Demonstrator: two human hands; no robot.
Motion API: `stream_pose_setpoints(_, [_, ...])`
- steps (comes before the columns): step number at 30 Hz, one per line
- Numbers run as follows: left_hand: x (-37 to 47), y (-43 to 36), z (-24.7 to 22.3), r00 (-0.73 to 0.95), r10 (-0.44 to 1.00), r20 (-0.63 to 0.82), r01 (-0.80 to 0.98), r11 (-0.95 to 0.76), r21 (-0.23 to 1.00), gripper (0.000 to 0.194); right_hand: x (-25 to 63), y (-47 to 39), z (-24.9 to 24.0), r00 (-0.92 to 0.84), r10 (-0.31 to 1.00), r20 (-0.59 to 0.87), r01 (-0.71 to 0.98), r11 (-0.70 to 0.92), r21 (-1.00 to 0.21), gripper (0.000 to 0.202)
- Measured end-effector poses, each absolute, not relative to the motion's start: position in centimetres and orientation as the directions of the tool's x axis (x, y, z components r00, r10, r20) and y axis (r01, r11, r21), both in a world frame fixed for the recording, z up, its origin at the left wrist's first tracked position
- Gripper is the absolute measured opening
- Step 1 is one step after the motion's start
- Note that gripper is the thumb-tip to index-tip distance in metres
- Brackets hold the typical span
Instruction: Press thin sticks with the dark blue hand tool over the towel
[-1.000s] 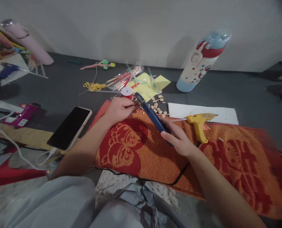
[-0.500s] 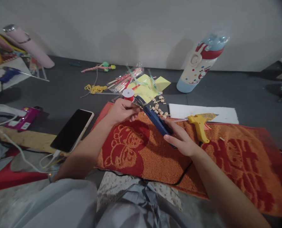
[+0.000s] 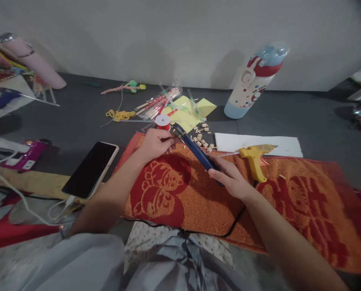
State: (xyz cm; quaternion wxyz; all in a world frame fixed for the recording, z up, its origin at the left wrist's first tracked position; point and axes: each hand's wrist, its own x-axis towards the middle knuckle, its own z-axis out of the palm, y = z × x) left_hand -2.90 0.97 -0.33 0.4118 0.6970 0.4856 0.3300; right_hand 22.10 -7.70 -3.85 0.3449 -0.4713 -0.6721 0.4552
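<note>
My right hand [image 3: 229, 176] is wrapped round the handles of a blue cutting tool [image 3: 197, 153], which slants up to the left. At its metal head, my left hand [image 3: 158, 143] pinches something too small to make out. Both hands are over an orange and red towel [image 3: 211, 198]. Just behind the tool's head stands a spool of red thread [image 3: 163, 122]. Several small wooden pieces [image 3: 202, 140] lie scattered right of the tool's head. A yellow glue gun [image 3: 255, 155] rests to the right of my right hand, partly on a white board [image 3: 286, 146].
Bagged sticks [image 3: 159, 103], yellow paper [image 3: 206, 108] and yellow yarn [image 3: 120, 115] lie at the back. A tall bottle [image 3: 250, 85] stands back right. Leftward are a phone [image 3: 91, 169], a purple power strip [image 3: 31, 155], cables and a pink flask [image 3: 36, 62].
The view has shifted slightly. The tool's handles look closer together, and both hands keep nearly the same places.
</note>
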Motion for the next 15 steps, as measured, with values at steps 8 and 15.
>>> stream_pose_setpoints(8, [-1.4,-0.4,-0.4,0.254,0.757,0.602,0.709,-0.569,0.417,0.023,21.1,-7.5,-3.8,-0.201,0.979,0.024,0.321,0.089,-0.943,0.061])
stream_pose_setpoints(15, [1.5,-3.0,-1.1,0.45,0.886,0.111,0.351,-0.29,0.89,0.042,19.8,-8.0,-3.1,-0.253,0.963,0.091,0.242,0.155,-0.958,0.057])
